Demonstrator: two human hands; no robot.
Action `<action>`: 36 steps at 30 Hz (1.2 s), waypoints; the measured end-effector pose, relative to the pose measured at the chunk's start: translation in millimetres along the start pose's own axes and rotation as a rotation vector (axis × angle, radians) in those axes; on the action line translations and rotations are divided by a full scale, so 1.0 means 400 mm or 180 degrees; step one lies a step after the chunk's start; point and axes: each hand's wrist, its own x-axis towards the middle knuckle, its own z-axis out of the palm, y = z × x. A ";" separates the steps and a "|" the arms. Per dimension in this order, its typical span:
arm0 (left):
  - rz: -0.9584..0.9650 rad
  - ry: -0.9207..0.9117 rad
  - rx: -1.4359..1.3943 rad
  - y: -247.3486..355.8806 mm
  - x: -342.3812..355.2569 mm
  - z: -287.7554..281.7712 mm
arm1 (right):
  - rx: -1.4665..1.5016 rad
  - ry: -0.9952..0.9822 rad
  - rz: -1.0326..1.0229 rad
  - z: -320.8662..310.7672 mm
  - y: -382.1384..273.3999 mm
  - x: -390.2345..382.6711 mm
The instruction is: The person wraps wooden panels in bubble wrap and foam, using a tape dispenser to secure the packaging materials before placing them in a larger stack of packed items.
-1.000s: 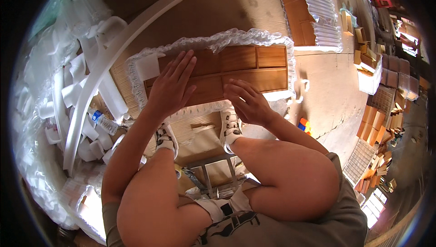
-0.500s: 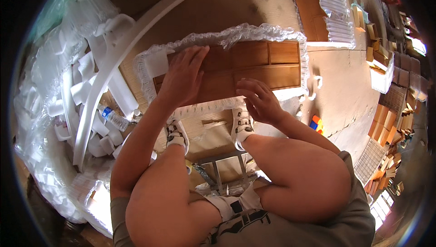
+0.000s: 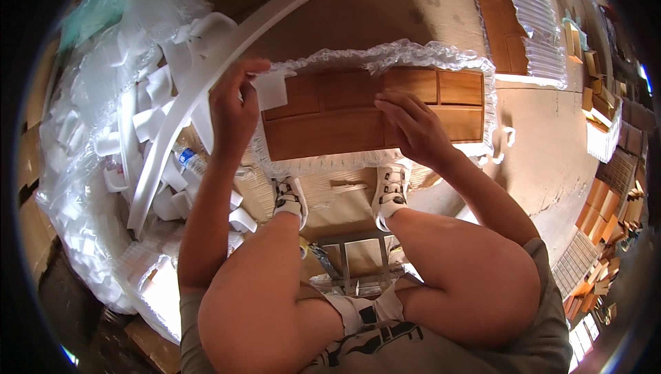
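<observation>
A brown wooden panel [image 3: 327, 136] with raised dividing strips lies in front of me, wrapped round its edges in clear air-column cushioning [image 3: 430, 54]. At its left end sits a small white foam sheet [image 3: 272, 92]. My left hand [image 3: 234, 102] is beside that sheet, forefinger stretched along its upper left corner, thumb apart; whether it touches the foam is hard to tell. Over the middle of the panel hovers my right hand [image 3: 416, 126], its fingers loosely bent and apart, with nothing visible in them.
At the left a heap of white foam scraps [image 3: 162, 85], a long curved foam strip [image 3: 186, 102] and a plastic bottle [image 3: 191, 159] lie in clear film. Another cushioned brown panel [image 3: 506, 44] is at the far right. Stacked brown pieces [image 3: 595, 209] stand along the right.
My left hand has come off the panel and shifted left to the foam sheet. My right hand has lifted and moved a little over the panel. The whole view has shifted slightly.
</observation>
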 end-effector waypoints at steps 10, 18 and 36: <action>0.0459 -0.0599 0.0240 -0.011 -0.147 0.077 | -0.1258 -0.0301 0.0083 0.034 0.012 0.099; 0.0352 -0.0869 0.0485 -0.015 -0.165 0.104 | -0.1185 -0.0013 0.0225 0.068 -0.004 0.156; 0.0703 -0.0909 0.0937 -0.036 -0.200 0.123 | -0.0755 -0.0204 0.0351 0.055 0.036 0.258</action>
